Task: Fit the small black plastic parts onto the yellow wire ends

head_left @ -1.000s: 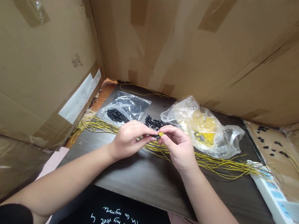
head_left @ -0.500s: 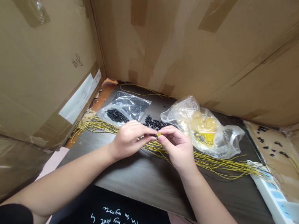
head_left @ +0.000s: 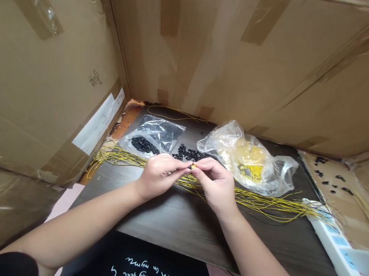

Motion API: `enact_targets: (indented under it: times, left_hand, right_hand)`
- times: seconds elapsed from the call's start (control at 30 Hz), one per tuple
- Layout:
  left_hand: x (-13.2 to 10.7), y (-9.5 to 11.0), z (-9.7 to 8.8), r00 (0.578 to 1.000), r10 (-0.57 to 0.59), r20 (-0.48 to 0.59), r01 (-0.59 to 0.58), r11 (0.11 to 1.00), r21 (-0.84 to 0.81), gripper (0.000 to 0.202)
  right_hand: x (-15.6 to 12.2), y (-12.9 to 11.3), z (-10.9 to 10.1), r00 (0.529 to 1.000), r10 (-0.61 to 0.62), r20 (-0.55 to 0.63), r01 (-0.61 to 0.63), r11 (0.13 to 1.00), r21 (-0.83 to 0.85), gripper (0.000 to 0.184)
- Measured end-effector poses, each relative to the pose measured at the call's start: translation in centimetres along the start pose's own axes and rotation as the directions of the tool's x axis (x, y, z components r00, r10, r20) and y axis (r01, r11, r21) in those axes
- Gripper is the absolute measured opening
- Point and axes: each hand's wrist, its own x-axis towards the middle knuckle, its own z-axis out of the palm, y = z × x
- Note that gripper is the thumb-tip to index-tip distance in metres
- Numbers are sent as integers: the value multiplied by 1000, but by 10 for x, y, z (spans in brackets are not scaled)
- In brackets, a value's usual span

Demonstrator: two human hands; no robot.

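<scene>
My left hand (head_left: pixel 162 174) pinches a small black piece (head_left: pixel 190 166) between thumb and fingertips. My right hand (head_left: pixel 216 181) is closed on a small yellow piece (head_left: pixel 194 165). The two pieces meet, or nearly meet, between my fingertips; whether they are joined I cannot tell. Below and behind both hands runs a long bundle of yellow and black wires (head_left: pixel 265 203) across the table. Just beyond my fingertips lies a loose pile of small black parts (head_left: pixel 185 151).
At the back left is a clear bag of black parts (head_left: pixel 146 143). A crumpled clear bag with yellow parts (head_left: pixel 250 168) stands right of the pile. On the right lie a white power strip (head_left: pixel 341 241) and cardboard with scattered black pieces (head_left: pixel 335 186). Cardboard walls (head_left: pixel 214 48) enclose the dark table (head_left: pixel 169 223).
My two hands have stayed together and shifted slightly left in the view. The yellow piece is now more covered by my fingertips, close against the black piece. The camera has tilted a little.
</scene>
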Motion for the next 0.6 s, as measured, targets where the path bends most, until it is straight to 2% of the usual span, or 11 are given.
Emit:
enact_targets:
  times: [0.23, 0.4, 0.6]
  left_hand:
    - [-2, -2, 2, 1000, 25, 17, -26, 998, 64, 13]
    - [-1, -4, 1, 999, 38, 34, -41, 996, 80, 12]
    - [-1, -1, 0, 989, 132, 70, -145, 962, 233, 20]
  right_hand:
    - [2, -2, 0, 987, 159, 21, -160, 986, 46, 25]
    - [4, -2, -2, 975, 215, 45, -218, 973, 71, 27]
    - [7, -4, -7, 933, 348, 95, -354, 934, 53, 35]
